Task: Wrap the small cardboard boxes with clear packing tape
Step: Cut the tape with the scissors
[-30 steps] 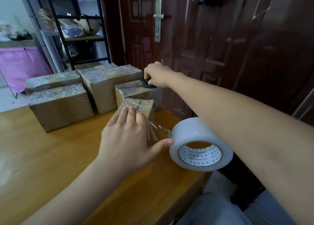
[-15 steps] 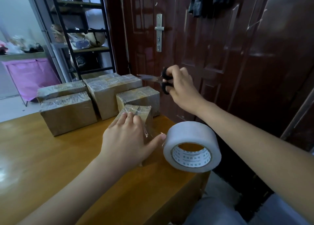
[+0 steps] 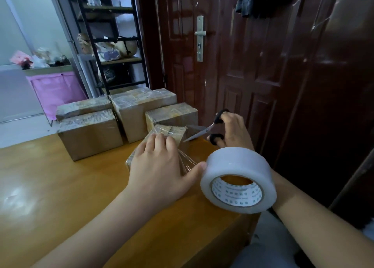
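Left hand (image 3: 159,172) lies flat on the small box (image 3: 172,133) on the table (image 3: 60,186), fingers together, thumb out touching the tape roll (image 3: 238,178). Right hand (image 3: 232,130) has fingers through the scissors (image 3: 204,131), blades open next to the box.

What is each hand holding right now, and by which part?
The right hand grips the scissors by their black handle loops. The left hand holds nothing; it presses flat on the small box.

Tape-wrapped small box (image 3: 172,133) beside clear tape roll (image 3: 238,178).
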Demonstrator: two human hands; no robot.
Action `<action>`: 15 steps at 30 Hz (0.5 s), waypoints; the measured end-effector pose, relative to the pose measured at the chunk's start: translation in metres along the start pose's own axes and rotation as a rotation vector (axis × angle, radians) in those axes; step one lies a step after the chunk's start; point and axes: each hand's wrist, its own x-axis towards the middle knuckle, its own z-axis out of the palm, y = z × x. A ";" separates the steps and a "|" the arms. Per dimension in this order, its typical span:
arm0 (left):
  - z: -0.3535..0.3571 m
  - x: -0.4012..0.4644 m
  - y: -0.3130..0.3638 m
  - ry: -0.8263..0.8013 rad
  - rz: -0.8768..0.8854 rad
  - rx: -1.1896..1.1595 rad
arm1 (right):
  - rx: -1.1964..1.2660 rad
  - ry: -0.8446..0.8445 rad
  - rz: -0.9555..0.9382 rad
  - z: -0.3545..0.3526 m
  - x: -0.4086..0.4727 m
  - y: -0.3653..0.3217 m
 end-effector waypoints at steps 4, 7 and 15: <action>0.004 0.000 -0.001 -0.036 -0.010 0.034 | -0.098 -0.017 -0.166 0.008 0.006 0.003; 0.006 0.000 -0.002 -0.028 -0.017 0.058 | -0.076 -0.010 -0.152 0.007 0.004 0.008; 0.008 0.000 0.000 0.014 0.001 0.054 | -0.034 0.001 -0.153 0.008 0.002 0.006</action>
